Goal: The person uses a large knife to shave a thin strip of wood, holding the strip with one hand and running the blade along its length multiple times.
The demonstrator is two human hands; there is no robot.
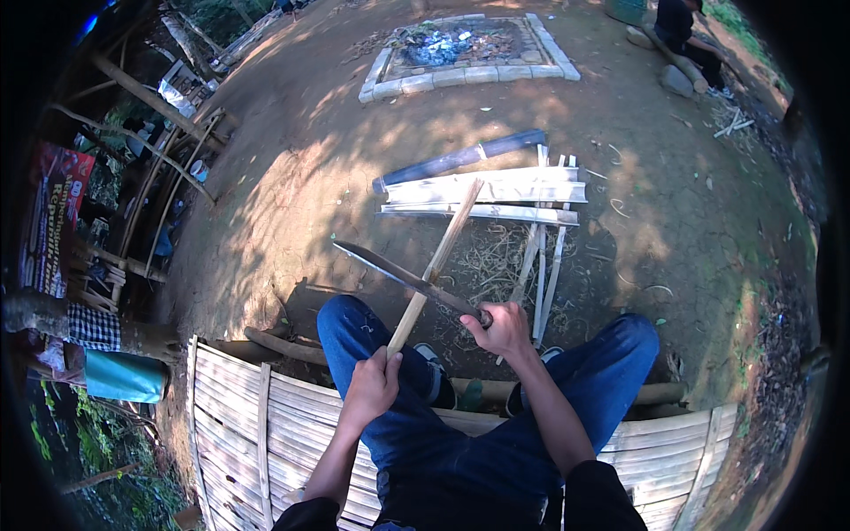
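Note:
My left hand (371, 387) is closed round the near end of a pale bamboo strip (449, 239), which slants up and away in front of my knees. In my right hand (502, 331) is the handle of a machete (382, 264). Its long dark blade points to the far left and crosses the strip near the middle; I cannot tell whether the edge bites into it. Beyond my feet lie several split bamboo pieces (487, 190) with pale inner sides, next to a dark bamboo length (460, 160). Thin strips (542, 281) lie on the ground between them and my right foot.
I sit on a slatted bamboo bench (232, 398). Curly shavings (491, 265) cover the ground ahead. A brick-edged fire pit (469, 76) with ash lies farther off. At the far right a person (680, 35) sits on a log. Bamboo poles and a banner (55, 217) stand at the left.

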